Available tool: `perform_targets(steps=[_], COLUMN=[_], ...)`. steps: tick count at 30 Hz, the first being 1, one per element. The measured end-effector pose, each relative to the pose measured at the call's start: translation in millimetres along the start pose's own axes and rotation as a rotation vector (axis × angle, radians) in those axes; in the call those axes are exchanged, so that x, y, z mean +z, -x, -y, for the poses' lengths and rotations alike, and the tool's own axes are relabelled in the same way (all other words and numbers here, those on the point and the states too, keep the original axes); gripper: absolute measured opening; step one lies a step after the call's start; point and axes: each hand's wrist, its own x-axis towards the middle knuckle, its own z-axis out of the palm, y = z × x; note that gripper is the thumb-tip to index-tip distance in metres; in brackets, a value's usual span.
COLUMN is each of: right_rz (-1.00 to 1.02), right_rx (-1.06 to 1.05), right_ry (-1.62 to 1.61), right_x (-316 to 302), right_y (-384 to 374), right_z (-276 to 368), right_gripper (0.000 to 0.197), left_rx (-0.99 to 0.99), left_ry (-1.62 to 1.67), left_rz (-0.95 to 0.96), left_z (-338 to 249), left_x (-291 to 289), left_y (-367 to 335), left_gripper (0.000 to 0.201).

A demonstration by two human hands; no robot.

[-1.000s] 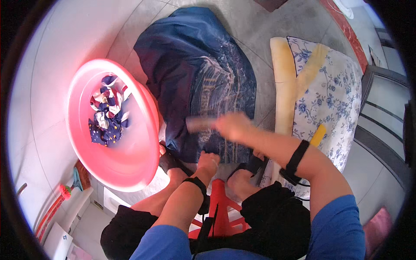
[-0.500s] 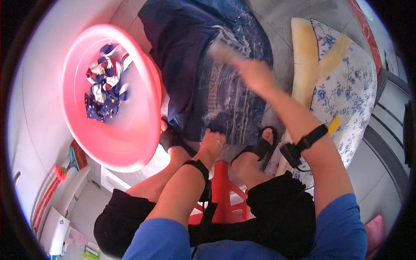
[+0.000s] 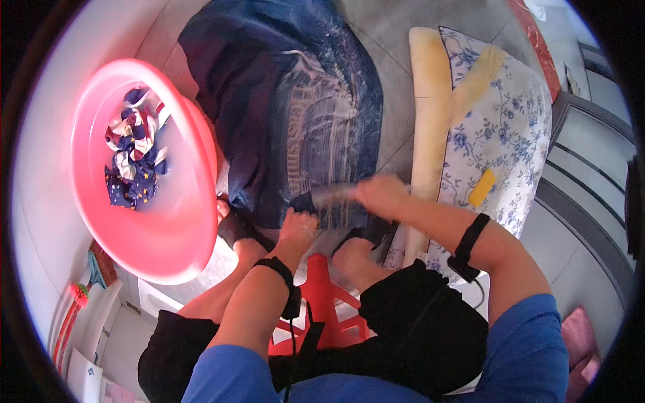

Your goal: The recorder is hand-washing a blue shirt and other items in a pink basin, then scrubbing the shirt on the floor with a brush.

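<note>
A large dark blue cloth [image 3: 232, 94] lies spread on the floor in front of me, streaked with whitish suds and bearing a faded printed band. My left hand [image 3: 298, 228] is closed on its near edge, fingers curled over the fabric. In my right hand [image 3: 381, 196] is a pale scrubbing brush [image 3: 332, 195], smeared by motion, held low over the sudsy near part of the cloth. The bristles are too blurred to make out.
A pink basin [image 3: 164, 262] with patterned wet-looking clothes [image 3: 138, 151] stands left. To the right lies a blue-flowered padded mat [image 3: 510, 127] with a rolled yellowish edge and a yellow block [image 3: 482, 187]. A red stool [image 3: 318, 289] is between my legs.
My right hand has drawn the brush from the far part of the cloth down toward its near edge. My left hand keeps its hold. The whole view has shifted slightly.
</note>
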Motion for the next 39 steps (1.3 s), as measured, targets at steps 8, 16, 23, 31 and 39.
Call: perform_targets(steps=[8,16,23,31,39], right_rz=[-0.218,-0.159,0.063,0.059,0.021], right_rx=[0.107,0.123,0.049,-0.024,-0.038], right_ry=[-0.007,-0.093,-0.050,-0.068,-0.007], right_x=[-40.8,-25.6,23.3,49.6,72.7], right_y=[-51.9,-23.2,20.6,26.9,58.7], right_z=[-52.8,-35.3,-17.2,-16.9,4.5], right_gripper=[0.033,0.027,0.037,0.054,0.051], left_rx=[0.003,0.022,-0.011,0.146,0.144], left_ry=[-0.038,-0.017,0.068,0.155,0.201], left_rz=[-0.070,-0.157,-0.268,-0.499,-0.462], left_z=[-5.2,1.1,-22.2,-44.0,-9.4], left_x=[-6.5,0.2,-10.7,5.8,28.1], left_y=[-5.1,7.8,5.5,-22.5,18.2], left_gripper=[0.017,0.015,0.019,0.016,0.022])
